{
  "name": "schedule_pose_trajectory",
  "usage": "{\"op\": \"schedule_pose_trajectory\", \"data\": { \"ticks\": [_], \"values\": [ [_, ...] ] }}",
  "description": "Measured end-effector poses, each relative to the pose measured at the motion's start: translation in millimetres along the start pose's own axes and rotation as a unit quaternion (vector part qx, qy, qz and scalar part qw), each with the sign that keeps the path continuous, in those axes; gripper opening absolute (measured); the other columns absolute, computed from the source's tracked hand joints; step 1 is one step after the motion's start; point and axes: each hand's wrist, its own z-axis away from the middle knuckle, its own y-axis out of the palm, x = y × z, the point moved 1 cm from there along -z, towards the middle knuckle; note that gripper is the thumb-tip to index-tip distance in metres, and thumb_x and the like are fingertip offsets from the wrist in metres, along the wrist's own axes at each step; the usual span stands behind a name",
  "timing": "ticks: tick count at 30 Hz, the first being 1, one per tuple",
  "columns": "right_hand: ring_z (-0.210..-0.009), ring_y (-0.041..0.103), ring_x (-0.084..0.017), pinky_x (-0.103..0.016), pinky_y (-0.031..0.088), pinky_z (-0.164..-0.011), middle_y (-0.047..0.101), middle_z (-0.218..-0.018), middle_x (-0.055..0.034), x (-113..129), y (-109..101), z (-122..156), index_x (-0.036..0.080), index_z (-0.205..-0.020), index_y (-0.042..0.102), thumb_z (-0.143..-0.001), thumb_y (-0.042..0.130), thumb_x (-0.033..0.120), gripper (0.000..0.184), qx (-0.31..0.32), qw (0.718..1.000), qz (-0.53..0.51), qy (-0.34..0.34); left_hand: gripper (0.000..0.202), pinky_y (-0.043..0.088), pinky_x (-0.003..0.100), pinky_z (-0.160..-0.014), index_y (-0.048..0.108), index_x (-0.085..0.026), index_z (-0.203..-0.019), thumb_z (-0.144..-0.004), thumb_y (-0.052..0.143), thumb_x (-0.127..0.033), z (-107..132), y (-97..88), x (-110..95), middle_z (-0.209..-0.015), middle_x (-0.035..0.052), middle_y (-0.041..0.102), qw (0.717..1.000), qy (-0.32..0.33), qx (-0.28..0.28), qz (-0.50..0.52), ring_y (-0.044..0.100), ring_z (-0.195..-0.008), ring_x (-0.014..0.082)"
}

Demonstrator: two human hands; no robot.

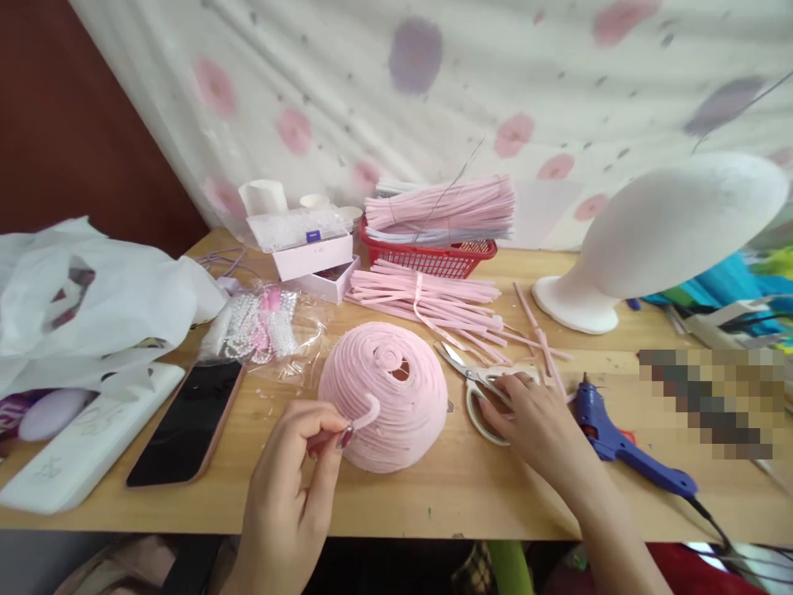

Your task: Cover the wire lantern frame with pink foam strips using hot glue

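Observation:
My left hand (310, 463) pinches a short pink pipe cleaner (370, 411) between thumb and forefinger; its free end curls upward. That curl is in front of a domed shape wound from pink pipe cleaners (402, 430), with a spiral and a small hole at its top. My right hand (526, 413) has its fingers closed over the handles of a pair of scissors (480, 397), which lie on the table with blades pointing away to the left. Part of the handles is hidden under the fingers.
A blue glue gun (625, 450) lies right of my right hand. Behind are a bundle of pink pipe cleaners (434, 302), a red basket (427, 256) and a white foam head (669, 231). Leftward lie a phone (186, 421), bagged beads (266, 322) and a white case (92, 446).

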Motion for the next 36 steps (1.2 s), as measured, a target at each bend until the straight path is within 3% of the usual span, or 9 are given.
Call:
{"op": "schedule_pose_trajectory", "data": {
  "ticks": [4,6,7,9,11,15,18,22,36],
  "values": [
    [-0.064,0.069,-0.028,-0.038,0.053,-0.056,0.07,-0.072,-0.0079,-6,-30,19,0.021,-0.086,0.061,-0.092,0.05,0.049,0.03,-0.01,0.999,-0.044,0.006,0.021,0.059,0.022,-0.071,0.055,-0.024,-0.104,-0.096,0.049,-0.005,8,-0.5,-10,-0.096,0.004,0.062,0.999,0.028,-0.002,-0.02,0.066,-0.088,0.014],
    [-0.065,0.07,-0.025,-0.036,0.056,-0.057,0.071,-0.076,-0.0069,-6,-37,39,0.022,-0.094,0.06,-0.096,0.049,0.05,0.031,-0.022,0.986,-0.163,-0.002,0.023,0.058,0.022,-0.071,0.055,-0.024,-0.103,-0.096,0.048,-0.003,7,2.7,-17,-0.095,0.003,0.062,0.998,0.049,-0.025,-0.027,0.065,-0.087,0.0132],
    [-0.067,0.07,-0.023,-0.034,0.058,-0.059,0.07,-0.079,-0.0065,-3,-36,49,0.022,-0.098,0.059,-0.098,0.048,0.049,0.029,-0.022,0.963,-0.267,-0.013,0.023,0.058,0.022,-0.072,0.055,-0.023,-0.103,-0.096,0.048,-0.002,5,5.7,-22,-0.094,0.0024,0.061,0.997,0.057,-0.044,-0.03,0.065,-0.086,0.0129],
    [-0.063,0.066,-0.019,-0.031,0.057,-0.057,0.065,-0.077,-0.0041,6,-23,71,0.024,-0.099,0.056,-0.1,0.047,0.046,0.024,-0.011,0.868,-0.494,-0.044,0.023,0.058,0.024,-0.077,0.055,-0.022,-0.103,-0.096,0.049,-0.001,-1,15.3,-32,-0.092,0.0014,0.062,0.994,0.068,-0.077,-0.034,0.065,-0.086,0.0129],
    [-0.05,0.056,-0.016,-0.028,0.051,-0.047,0.056,-0.069,-0.0016,18,-4,91,0.024,-0.09,0.052,-0.097,0.045,0.057,0.034,0.032,0.804,-0.587,-0.088,0.021,0.058,0.025,-0.079,0.055,-0.022,-0.104,-0.096,0.052,-0.002,-7,28.1,-43,-0.091,0.0006,0.063,0.992,0.083,-0.089,-0.028,0.066,-0.086,0.0131],
    [-0.065,0.063,-0.02,-0.035,0.059,-0.064,0.057,-0.081,-0.0043,30,19,120,0.025,-0.104,0.053,-0.096,0.044,0.057,0.034,0.077,0.805,-0.578,-0.106,0.016,0.058,0.025,-0.077,0.054,-0.02,-0.104,-0.099,0.051,-0.006,-11,54.3,-59,-0.09,0.0009,0.064,0.99,0.124,-0.064,0.01,0.067,-0.085,0.0138],
    [-0.079,0.065,-0.022,-0.039,0.06,-0.075,0.058,-0.092,-0.006,30,11,128,0.03,-0.123,0.049,-0.099,0.043,0.054,0.034,0.105,0.815,-0.558,-0.117,0.018,0.057,0.027,-0.077,0.053,-0.02,-0.105,-0.099,0.047,-0.004,-6,69.6,-66,-0.094,0.0021,0.063,0.991,0.125,0.019,0.032,0.066,-0.088,0.015],
    [-0.075,0.062,-0.02,-0.035,0.059,-0.074,0.054,-0.09,-0.0034,29,-3,123,0.028,-0.111,0.051,-0.097,0.047,0.061,0.035,0.124,0.817,-0.557,-0.088,0.024,0.057,0.029,-0.083,0.052,-0.019,-0.109,-0.098,0.043,0.0,4,81.7,-68,-0.102,0.0039,0.06,0.984,0.127,0.12,0.034,0.064,-0.093,0.0157],
    [-0.057,0.054,-0.01,-0.025,0.047,-0.058,0.049,-0.071,0.0064,31,3,111,0.024,-0.092,0.043,-0.086,0.06,0.076,0.055,0.17,0.768,-0.607,0.114,0.022,0.057,0.03,-0.078,0.049,-0.019,-0.103,-0.098,0.041,0.0,-2,101.1,-55,-0.1,0.0038,0.057,0.973,0.168,0.16,-0.013,0.063,-0.09,0.0172]
  ]
}}
